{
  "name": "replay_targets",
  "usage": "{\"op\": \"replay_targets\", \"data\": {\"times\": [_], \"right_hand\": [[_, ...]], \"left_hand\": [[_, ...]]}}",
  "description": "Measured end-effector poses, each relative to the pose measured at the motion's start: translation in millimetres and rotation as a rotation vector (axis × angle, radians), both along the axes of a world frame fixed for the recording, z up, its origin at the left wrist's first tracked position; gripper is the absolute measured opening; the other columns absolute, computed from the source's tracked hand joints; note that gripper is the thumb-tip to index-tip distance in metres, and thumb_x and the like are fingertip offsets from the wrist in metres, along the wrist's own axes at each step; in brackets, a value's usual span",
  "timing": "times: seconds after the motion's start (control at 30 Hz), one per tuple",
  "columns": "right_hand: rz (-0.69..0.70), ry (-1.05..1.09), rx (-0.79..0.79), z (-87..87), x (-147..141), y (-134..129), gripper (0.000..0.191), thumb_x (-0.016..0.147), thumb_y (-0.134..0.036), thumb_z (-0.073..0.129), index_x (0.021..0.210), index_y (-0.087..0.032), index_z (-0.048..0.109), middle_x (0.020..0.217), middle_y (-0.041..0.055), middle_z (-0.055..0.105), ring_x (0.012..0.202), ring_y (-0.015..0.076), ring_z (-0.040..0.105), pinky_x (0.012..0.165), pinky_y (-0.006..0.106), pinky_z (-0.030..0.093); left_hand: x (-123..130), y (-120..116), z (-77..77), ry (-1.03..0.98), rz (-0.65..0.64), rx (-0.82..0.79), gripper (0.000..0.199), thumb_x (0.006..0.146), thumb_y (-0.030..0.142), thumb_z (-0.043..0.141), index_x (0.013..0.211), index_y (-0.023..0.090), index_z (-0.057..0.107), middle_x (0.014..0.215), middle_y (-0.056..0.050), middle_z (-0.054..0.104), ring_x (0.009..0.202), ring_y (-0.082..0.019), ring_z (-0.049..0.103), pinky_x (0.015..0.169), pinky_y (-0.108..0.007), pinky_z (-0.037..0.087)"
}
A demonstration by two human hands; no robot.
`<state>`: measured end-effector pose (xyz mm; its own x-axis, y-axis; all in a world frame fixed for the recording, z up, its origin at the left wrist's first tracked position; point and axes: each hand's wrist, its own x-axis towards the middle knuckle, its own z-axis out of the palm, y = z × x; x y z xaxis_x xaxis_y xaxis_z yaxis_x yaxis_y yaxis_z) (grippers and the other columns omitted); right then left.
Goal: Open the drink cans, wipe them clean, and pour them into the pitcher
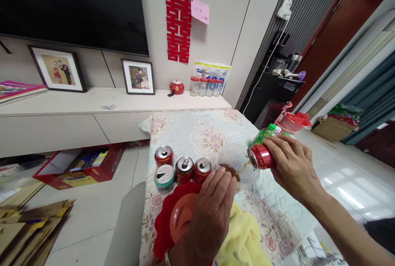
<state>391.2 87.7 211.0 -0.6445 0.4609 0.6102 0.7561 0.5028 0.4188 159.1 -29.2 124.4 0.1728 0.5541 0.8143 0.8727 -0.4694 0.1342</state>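
Note:
My right hand is wrapped round a red can, tipped on its side with its opening to the left. Brown liquid runs from it into a clear plastic container, which has brown liquid in its bottom. At the container's near left rim lies my left hand, fingers stretched out over its edge. Beneath that hand is a red scalloped dish with an orange bowl. Several opened cans stand upright to the left, among them a green one and a dark one.
A yellow cloth lies on the flowered tablecloth by the container. Green-capped bottles stand behind my right hand. Beyond the table, a white cabinet holds framed photos, a red pot and red-lidded jars.

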Motion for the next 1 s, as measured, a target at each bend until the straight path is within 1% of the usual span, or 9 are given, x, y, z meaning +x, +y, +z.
{"op": "replay_targets", "data": {"times": [0.3, 0.53, 0.7, 1.0], "right_hand": [[-0.008, -0.053, 0.006, 2.5, -5, 2, 0.048, 0.089, -0.005, 0.066, 0.135, -0.019, 0.059, 0.134, 0.0103, 0.073, 0.126, 0.0359, 0.059, 0.097, 0.049, 0.037], [0.018, -0.103, 0.010, 4.6, -9, 1, 0.049, 0.091, -0.006, 0.064, 0.138, -0.017, 0.058, 0.137, 0.0116, 0.073, 0.129, 0.0363, 0.057, 0.100, 0.051, 0.036], [0.028, -0.154, 0.031, 6.1, -13, 1, 0.049, 0.092, -0.003, 0.062, 0.139, -0.017, 0.057, 0.140, 0.0119, 0.071, 0.133, 0.0355, 0.054, 0.103, 0.052, 0.035], [0.049, -0.238, 0.080, 9.7, -18, 1, 0.045, 0.098, -0.006, 0.053, 0.141, -0.016, 0.055, 0.141, 0.0126, 0.070, 0.137, 0.0342, 0.052, 0.106, 0.052, 0.033]], "left_hand": [[-2, 0, -1.5, 0.019, -0.009, -0.027, 0.045, 0.101, 0.001, 0.040, 0.137, 0.011, 0.065, 0.137, -0.009, 0.074, 0.133, -0.024, 0.066, 0.110, -0.042, 0.061], [-2, -1, -1.5, 0.015, -0.004, -0.015, 0.044, 0.101, 0.002, 0.040, 0.136, 0.011, 0.066, 0.137, -0.008, 0.074, 0.133, -0.024, 0.067, 0.111, -0.042, 0.060], [-3, -1, -0.5, 0.021, -0.003, -0.017, 0.044, 0.101, 0.002, 0.040, 0.135, 0.012, 0.066, 0.137, -0.008, 0.074, 0.133, -0.024, 0.067, 0.110, -0.042, 0.061], [-2, -1, 0.2, 0.024, 0.005, -0.006, 0.047, 0.099, -0.001, 0.039, 0.135, 0.012, 0.066, 0.137, -0.007, 0.074, 0.132, -0.023, 0.067, 0.110, -0.042, 0.061]]}}
